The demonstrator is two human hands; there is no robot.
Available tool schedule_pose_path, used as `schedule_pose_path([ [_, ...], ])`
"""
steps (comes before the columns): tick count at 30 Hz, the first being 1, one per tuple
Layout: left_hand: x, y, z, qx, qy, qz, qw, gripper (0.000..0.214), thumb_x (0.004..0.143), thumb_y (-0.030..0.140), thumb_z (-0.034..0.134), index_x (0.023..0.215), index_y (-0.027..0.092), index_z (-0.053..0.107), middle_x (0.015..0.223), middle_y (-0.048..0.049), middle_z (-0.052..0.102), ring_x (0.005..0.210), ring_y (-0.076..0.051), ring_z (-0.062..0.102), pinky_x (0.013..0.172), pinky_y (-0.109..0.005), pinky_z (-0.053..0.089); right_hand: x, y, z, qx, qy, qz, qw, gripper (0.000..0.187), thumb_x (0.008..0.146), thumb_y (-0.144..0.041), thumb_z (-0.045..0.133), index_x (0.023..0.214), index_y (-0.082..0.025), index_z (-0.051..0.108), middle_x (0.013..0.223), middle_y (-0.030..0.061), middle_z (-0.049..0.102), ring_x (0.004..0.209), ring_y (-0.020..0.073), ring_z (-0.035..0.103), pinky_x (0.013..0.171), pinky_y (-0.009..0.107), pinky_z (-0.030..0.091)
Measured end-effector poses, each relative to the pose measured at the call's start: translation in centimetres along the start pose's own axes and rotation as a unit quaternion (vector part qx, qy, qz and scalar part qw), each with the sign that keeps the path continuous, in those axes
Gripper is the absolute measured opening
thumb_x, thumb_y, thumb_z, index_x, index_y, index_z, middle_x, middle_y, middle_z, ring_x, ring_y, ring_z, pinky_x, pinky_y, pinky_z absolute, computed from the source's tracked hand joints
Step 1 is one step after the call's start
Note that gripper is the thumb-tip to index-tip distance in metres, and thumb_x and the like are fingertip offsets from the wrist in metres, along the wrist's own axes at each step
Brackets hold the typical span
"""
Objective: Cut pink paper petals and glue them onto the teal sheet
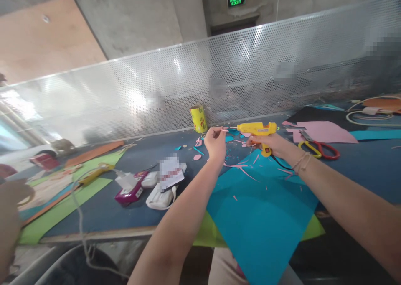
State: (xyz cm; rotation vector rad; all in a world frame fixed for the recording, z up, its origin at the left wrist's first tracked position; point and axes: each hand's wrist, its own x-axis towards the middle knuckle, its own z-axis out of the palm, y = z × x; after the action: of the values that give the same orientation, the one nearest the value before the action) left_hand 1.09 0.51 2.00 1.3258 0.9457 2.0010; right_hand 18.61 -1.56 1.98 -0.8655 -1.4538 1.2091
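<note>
Perforated metal forms a panel (169, 76) along the back of the blue-grey surface (103, 218), with a concrete wall (150, 17) and a lit green exit sign (236, 0) behind it. On the surface, a blue sheet (263, 218) lies with one corner hanging past the front edge toward the person's lap; a green sheet (313, 230) shows beneath it on both sides.

Just beyond the blue sheet's far end, the right hand (269, 145) has its grip wrapped around the handle of a yellow glue gun (255, 128), nozzle pointing left. Facing it, the left hand (215, 143) pinches a small pink strip (224, 130) in its grip, right at the nozzle; whether they touch cannot be told. A bracelet (302, 161) circles the right wrist.

Thin pink offcuts (242, 171) lie across the blue sheet's far part. Beyond it to the left are a pink disc (197, 156) and an upright yellow tube (197, 118). Right of it, scissors (328, 151) rest with their blades on a cut pink sheet (328, 130). Left of it sit a white device (159, 199) and a purple power strip (125, 198); farther left lies a second glue gun (95, 174).
</note>
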Motion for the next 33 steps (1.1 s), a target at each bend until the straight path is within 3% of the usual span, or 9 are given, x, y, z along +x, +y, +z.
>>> schedule_pose_path([
  [9, 0.13, 0.06, -0.12, 0.017, 0.001, 0.0, 1.0, 0.009, 0.067, 0.025, 0.061, 0.07, 0.016, 0.059, 0.071, -0.0019, 0.063, 0.07, -0.012, 0.059, 0.068, -0.026, 0.047, 0.8, 0.58, -0.34, -0.075, 0.09, 0.016, 0.993, 0.019, 0.062, -0.03, 0.072, 0.073, -0.019, 0.062, 0.06, 0.0018, 0.062, 0.055, 0.0153, 0.059, 0.055, 0.032, 0.05],
  [13, 0.1, -0.11, -0.1, 0.01, -0.006, 0.001, 1.0, 0.011, 0.067, 0.026, 0.061, 0.071, 0.017, 0.059, 0.07, -0.0018, 0.062, 0.069, -0.012, 0.059, 0.068, -0.027, 0.047, 0.84, 0.76, -0.84, -0.158, 0.118, -0.003, 0.98, 0.022, 0.066, -0.038, 0.067, 0.065, -0.019, 0.058, 0.045, -0.0014, 0.052, 0.041, 0.0112, 0.048, 0.039, 0.025, 0.039],
  [18, 0.07, -0.06, -0.17, 0.012, -0.012, 0.0, 1.0, 0.01, 0.068, 0.026, 0.06, 0.071, 0.017, 0.059, 0.071, -0.002, 0.063, 0.071, -0.012, 0.059, 0.069, -0.027, 0.047, 0.57, 0.55, -0.84, -0.207, 0.117, -0.013, 0.971, 0.029, 0.07, -0.042, 0.063, 0.056, -0.019, 0.052, 0.04, -0.0026, 0.045, 0.036, 0.0088, 0.041, 0.035, 0.023, 0.032],
  [28, 0.13, -0.26, -0.16, 0.018, -0.026, -0.005, 0.999, 0.011, 0.067, 0.026, 0.061, 0.071, 0.016, 0.059, 0.07, -0.0022, 0.063, 0.069, -0.012, 0.059, 0.068, -0.027, 0.047, 0.33, 0.1, -0.42, -0.144, 0.084, -0.015, 0.986, 0.036, 0.068, -0.035, 0.063, 0.044, -0.02, 0.04, 0.035, -0.0044, 0.039, 0.033, 0.0066, 0.036, 0.036, 0.023, 0.03],
  [33, 0.13, -0.7, -0.12, 0.004, -0.068, -0.02, 0.997, 0.007, 0.066, 0.023, 0.061, 0.068, 0.016, 0.06, 0.066, -0.0007, 0.062, 0.066, -0.011, 0.058, 0.066, -0.025, 0.046, 0.37, 0.09, -0.39, -0.106, 0.082, 0.006, 0.991, 0.023, 0.067, -0.032, 0.063, 0.053, -0.02, 0.05, 0.044, -0.0025, 0.048, 0.033, 0.0057, 0.034, 0.032, 0.023, 0.022],
])
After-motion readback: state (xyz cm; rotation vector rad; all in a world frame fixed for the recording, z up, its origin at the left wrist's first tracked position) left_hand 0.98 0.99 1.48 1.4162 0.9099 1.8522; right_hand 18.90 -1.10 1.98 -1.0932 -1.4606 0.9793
